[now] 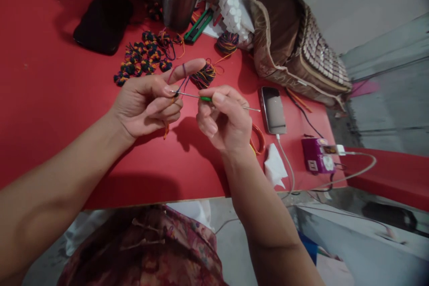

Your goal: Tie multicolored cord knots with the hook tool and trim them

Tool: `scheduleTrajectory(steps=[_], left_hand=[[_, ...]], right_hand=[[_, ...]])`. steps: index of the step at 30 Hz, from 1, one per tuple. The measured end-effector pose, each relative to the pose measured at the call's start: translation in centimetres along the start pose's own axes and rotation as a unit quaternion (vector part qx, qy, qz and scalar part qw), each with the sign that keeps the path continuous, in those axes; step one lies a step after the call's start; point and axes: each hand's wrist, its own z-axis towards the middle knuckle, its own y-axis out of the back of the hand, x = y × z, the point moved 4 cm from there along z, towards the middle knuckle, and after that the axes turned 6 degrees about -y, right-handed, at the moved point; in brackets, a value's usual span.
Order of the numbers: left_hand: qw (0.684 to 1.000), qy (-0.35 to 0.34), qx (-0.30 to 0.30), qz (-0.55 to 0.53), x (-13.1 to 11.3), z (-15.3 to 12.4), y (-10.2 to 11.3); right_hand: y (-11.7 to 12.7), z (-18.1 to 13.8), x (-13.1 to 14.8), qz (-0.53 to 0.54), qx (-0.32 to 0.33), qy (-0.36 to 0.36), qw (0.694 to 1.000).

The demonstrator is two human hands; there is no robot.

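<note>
My right hand (224,118) is closed round the green grip of a thin metal crochet hook (188,94), whose far end sticks out beyond my fingers on the right. My left hand (150,103) pinches a small dark and orange piece of yarn work (175,94) between thumb and fingers. From it, purple yarn (184,70) loops over my outstretched left index finger, and an orange tail (166,130) hangs below. The hook's tip lies at the pinched piece, by my left thumb. Behind my hands sits a multicoloured yarn bundle (203,75).
On the red table (140,178) lie several knotted yarn pieces (142,58), a black phone (104,22), a green cutter (198,27) and another yarn ball (228,43). At right are a charging phone (273,111), orange-handled scissors (257,139), a purple adapter (317,156) and a brown bag (295,49).
</note>
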Motion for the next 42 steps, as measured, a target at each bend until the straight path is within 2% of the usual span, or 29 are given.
scheduleTrajectory(steps=[4, 8, 13, 15, 20, 24, 29, 32, 37, 42], left_hand=[[0.998, -0.043, 0.008, 0.039, 0.6, 0.2, -0.5], [0.996, -0.063, -0.003, 0.064, 0.7, 0.4, -0.1], [0.998, -0.011, -0.009, 0.065, 1.5, 0.2, 0.1], [0.998, -0.001, -0.007, 0.062, 1.7, 0.2, -0.1], [0.998, -0.001, -0.017, 0.06, 1.6, 0.0, -0.2], [0.998, -0.013, -0.014, 0.061, 1.1, 0.0, 0.2], [0.998, -0.027, -0.002, 0.054, 0.8, 0.2, 0.2], [0.998, -0.025, -0.02, 0.053, 0.8, 0.3, 0.1], [0.996, -0.023, -0.069, 0.047, 0.9, 0.5, 0.8], [0.997, -0.022, -0.06, 0.048, 1.0, 0.9, 1.6]], right_hand=[[-0.5, 0.2, -0.5, 0.007, -0.031, 0.025, 0.999], [-0.5, -0.3, -0.2, -0.04, -0.07, 0.08, 0.994], [-1.0, -1.5, 0.3, -0.094, -0.034, 0.095, 0.99], [-1.2, -1.8, 0.5, -0.141, -0.039, 0.112, 0.983], [-1.1, -1.7, 0.7, -0.24, -0.065, 0.173, 0.953], [-0.8, -1.5, 0.7, -0.251, -0.039, 0.218, 0.942], [-0.1, -1.2, 0.7, -0.263, -0.043, 0.243, 0.933], [0.1, -1.1, 0.7, -0.284, -0.048, 0.216, 0.933], [0.1, -1.2, 0.6, -0.23, -0.074, 0.121, 0.963], [0.0, -1.2, 0.3, -0.19, -0.08, 0.075, 0.976]])
